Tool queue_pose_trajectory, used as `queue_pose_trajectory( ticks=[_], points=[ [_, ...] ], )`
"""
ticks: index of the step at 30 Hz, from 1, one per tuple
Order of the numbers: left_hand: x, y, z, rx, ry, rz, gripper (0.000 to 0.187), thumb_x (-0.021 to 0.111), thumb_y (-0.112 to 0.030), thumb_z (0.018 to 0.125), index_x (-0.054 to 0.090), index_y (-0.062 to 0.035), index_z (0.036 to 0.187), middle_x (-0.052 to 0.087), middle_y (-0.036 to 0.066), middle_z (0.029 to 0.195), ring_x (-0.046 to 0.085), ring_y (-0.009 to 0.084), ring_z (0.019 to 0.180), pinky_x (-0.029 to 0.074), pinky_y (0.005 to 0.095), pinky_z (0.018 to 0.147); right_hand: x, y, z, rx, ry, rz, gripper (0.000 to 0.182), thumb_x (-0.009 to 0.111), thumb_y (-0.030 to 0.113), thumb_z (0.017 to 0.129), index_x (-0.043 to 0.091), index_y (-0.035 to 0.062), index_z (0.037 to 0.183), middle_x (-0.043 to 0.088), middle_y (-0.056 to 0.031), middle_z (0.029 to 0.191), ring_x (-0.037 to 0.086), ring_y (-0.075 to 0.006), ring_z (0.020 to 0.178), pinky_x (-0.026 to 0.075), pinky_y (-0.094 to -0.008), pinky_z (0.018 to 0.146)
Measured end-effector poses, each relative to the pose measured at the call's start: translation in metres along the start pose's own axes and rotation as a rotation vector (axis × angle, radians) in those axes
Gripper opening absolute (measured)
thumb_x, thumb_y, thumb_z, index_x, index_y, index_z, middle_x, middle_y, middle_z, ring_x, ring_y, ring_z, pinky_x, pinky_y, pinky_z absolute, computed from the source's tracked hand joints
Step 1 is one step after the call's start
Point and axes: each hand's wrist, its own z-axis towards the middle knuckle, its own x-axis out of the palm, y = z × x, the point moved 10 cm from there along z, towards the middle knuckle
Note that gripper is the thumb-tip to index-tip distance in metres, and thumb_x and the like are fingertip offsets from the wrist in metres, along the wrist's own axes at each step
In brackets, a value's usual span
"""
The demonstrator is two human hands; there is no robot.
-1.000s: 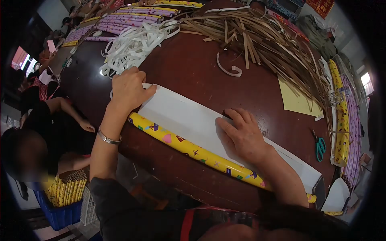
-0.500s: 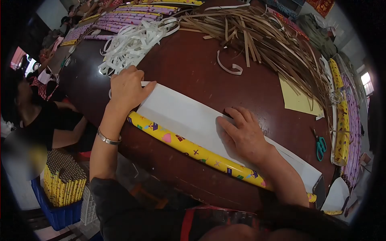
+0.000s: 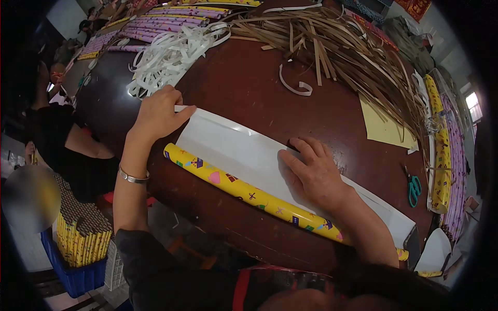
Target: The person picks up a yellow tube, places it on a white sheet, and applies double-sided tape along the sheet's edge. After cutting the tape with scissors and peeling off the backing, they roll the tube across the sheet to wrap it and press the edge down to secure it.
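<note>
A partly rolled sheet of wrapping paper [image 3: 233,140] lies white side up on the table. Its near edge is a yellow patterned roll [image 3: 251,196]. My left hand [image 3: 161,113], with a metal bracelet on the wrist, is closed at the sheet's far left corner, the thumb along the edge; its fingertips are partly hidden. Flat on the white side, towards the right, rests my right hand [image 3: 316,173] with its fingers apart. The forearm crosses over the right part of the roll.
White strips [image 3: 171,54] and a heap of brown strips [image 3: 332,46] lie beyond the sheet. Green-handled scissors [image 3: 413,191] are at the right, near yellow paper [image 3: 386,124]. A blue crate [image 3: 78,277] holds yellow rolls at lower left. A co-worker [image 3: 62,140] sits at the left.
My left hand and forearm have shifted slightly left, and the sheet's left corner has moved with them. My right hand stays in place. The co-worker at the left has leaned and moved an arm.
</note>
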Motion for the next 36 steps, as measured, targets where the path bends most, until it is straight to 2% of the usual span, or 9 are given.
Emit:
queue_pose_trajectory(
  ticks=[6,10,16,21,25,27,36],
  points=[
    [0.000,0.002,-0.005,0.005,0.023,-0.001,0.050,0.068,-0.051,0.082,0.065,-0.0017,0.078,0.062,0.013,0.086,0.063,0.0341,0.078,0.050,0.0435,0.070,0.001,-0.001,0.000,-0.009,0.006,-0.016,0.031,0.063,0.017,0.088,0.060,0.0087,0.118,0.054,-0.0196,0.125,0.050,-0.0381,0.120,0.040,-0.0514,0.100],
    [0.004,0.004,-0.007,0.061,-0.008,-0.035,0.050,0.071,-0.051,0.079,0.065,-0.0014,0.078,0.062,0.013,0.087,0.063,0.0339,0.078,0.050,0.0429,0.070,0.001,-0.001,0.000,-0.014,0.005,-0.012,0.032,0.064,0.017,0.086,0.060,0.0086,0.117,0.054,-0.0192,0.125,0.050,-0.0382,0.120,0.040,-0.0516,0.100],
    [-0.001,-0.004,-0.012,0.109,-0.102,-0.089,0.043,0.077,-0.041,0.076,0.064,0.0001,0.078,0.063,0.013,0.090,0.064,0.0330,0.078,0.051,0.0411,0.070,0.002,0.000,-0.001,-0.014,-0.014,-0.018,0.034,0.064,0.016,0.085,0.060,0.0085,0.118,0.054,-0.0191,0.125,0.050,-0.0383,0.120,0.039,-0.0515,0.100],
    [0.000,-0.004,-0.013,0.102,-0.115,-0.252,0.032,0.077,-0.025,0.074,0.062,0.0031,0.076,0.064,0.014,0.094,0.064,0.0332,0.081,0.052,0.0397,0.072,0.001,-0.001,0.000,-0.015,-0.004,-0.016,0.034,0.064,0.015,0.085,0.059,0.0088,0.119,0.054,-0.0193,0.125,0.050,-0.0385,0.120,0.039,-0.0519,0.100],
    [0.001,-0.008,-0.008,0.164,-0.162,-0.303,0.031,0.077,-0.022,0.073,0.060,0.0038,0.075,0.063,0.015,0.089,0.063,0.0339,0.080,0.051,0.0398,0.071,0.002,-0.001,-0.001,-0.008,0.010,-0.015,0.034,0.064,0.015,0.085,0.060,0.0086,0.118,0.053,-0.0193,0.126,0.049,-0.0387,0.121,0.039,-0.0524,0.101],
    [0.007,-0.005,-0.004,0.077,-0.086,-0.307,0.033,0.077,-0.023,0.072,0.057,0.0041,0.073,0.061,0.016,0.084,0.061,0.0347,0.076,0.050,0.0404,0.069,0.003,-0.002,-0.002,-0.008,0.004,-0.018,0.034,0.064,0.015,0.085,0.060,0.0087,0.118,0.053,-0.0193,0.126,0.049,-0.0387,0.121,0.039,-0.0527,0.102],
    [0.010,-0.004,-0.004,0.089,-0.043,-0.330,0.030,0.072,-0.021,0.071,0.056,0.0032,0.077,0.058,0.017,0.081,0.058,0.0354,0.074,0.048,0.0407,0.067,0.002,-0.001,-0.002,-0.015,-0.009,-0.024,0.033,0.064,0.016,0.086,0.060,0.0093,0.118,0.054,-0.0192,0.126,0.050,-0.0384,0.121,0.039,-0.0536,0.102]
  ],
)
